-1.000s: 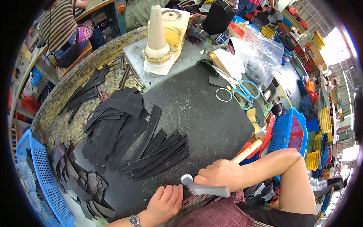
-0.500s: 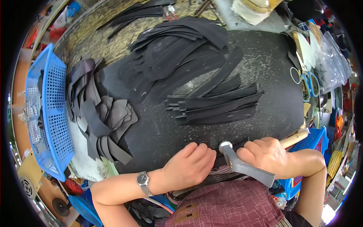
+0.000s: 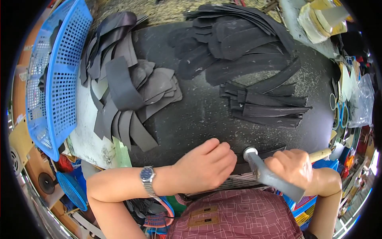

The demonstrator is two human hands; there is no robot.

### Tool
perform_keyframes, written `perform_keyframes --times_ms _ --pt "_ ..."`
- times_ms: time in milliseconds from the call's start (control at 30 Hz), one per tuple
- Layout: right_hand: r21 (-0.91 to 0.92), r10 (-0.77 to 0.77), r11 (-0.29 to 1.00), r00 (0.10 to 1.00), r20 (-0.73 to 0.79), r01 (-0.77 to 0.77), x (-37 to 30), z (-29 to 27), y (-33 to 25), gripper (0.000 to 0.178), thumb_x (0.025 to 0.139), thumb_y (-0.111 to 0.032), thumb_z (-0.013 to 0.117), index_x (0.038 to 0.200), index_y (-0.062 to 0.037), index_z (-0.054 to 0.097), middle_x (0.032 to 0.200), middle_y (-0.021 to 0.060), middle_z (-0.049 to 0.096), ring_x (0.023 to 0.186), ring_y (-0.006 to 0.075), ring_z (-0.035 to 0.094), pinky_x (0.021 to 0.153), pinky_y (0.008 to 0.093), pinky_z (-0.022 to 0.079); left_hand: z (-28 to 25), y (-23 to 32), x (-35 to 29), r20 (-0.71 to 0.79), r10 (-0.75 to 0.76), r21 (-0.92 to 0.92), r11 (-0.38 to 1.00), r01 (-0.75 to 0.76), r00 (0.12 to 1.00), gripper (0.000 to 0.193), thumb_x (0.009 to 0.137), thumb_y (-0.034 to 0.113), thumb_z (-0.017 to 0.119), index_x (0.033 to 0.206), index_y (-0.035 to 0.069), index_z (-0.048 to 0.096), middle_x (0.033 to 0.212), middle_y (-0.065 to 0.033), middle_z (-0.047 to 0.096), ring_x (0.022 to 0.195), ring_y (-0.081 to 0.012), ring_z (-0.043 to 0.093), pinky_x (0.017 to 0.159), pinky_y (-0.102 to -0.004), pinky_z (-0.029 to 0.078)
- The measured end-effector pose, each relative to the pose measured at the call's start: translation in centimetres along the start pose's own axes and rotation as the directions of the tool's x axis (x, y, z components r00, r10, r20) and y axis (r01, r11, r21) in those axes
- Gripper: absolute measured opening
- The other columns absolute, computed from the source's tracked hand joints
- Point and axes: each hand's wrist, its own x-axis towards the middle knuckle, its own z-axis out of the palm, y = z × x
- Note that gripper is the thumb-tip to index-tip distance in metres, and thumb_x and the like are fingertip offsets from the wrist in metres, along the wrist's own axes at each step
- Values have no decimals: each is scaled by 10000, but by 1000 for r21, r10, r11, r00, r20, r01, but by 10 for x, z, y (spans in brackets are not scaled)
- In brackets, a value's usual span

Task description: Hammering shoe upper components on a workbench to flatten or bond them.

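My right hand is wrapped round the wooden handle of a hammer. The hammer's round metal face rests on or just above the near edge of the black work surface. Beside it, a narrow black strip lies along that edge. My left hand, just left of the hammer face, is closed with its fingertips curled down at the edge; whatever they pinch is hidden. Farther back lie a stack of short black strips and a larger heap of curved black strips.
Dark grey-brown strips lie piled at the left. Beyond them stands a blue plastic basket. At the far right are scissors and clear plastic bags; a pale container stands at the back right.
The view has shifted, so the strip piles sit farther right. Both hands stay close together at the near edge, the right one still gripping the hammer.
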Motion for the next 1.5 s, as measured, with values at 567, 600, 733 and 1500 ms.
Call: perform_keyframes --times_ms 567,600,733,1500 --pt "-85 -140 986 990 16 141 40 -11 -13 285 632 -191 579 864 -34 527 651 25 445 511 145 515 422 288 431 -6 4 -40 -59 28 259 966 -12 998 307 701 192 579 896 -38 637 942 -98 586 922 -238 520 808 -360 425" --pt "-76 -136 987 990 39 139 41 -7 -16 284 631 -191 585 863 -37 530 647 25 446 505 144 521 419 284 429 -7 5 -41 -60 23 262 965 -6 998 307 701 192 579 896 -38 637 942 -98 586 922 -238 520 808 -360 425" --pt "-55 -134 989 991 -4 134 47 -9 -17 280 621 -195 588 842 -37 519 639 19 438 479 139 503 415 270 406 -5 6 -46 -101 -13 200 979 33 995 295 707 184 583 887 -44 639 953 -100 587 915 -231 520 794 -346 424" --pt "61 311 945 825 -471 -322 18 -32 9 143 755 -114 710 825 -47 604 670 115 577 554 296 579 497 348 453 10 -16 53 -181 -120 437 879 189 976 84 692 149 597 724 91 545 651 1 404 614 -145 446 502 -275 334"
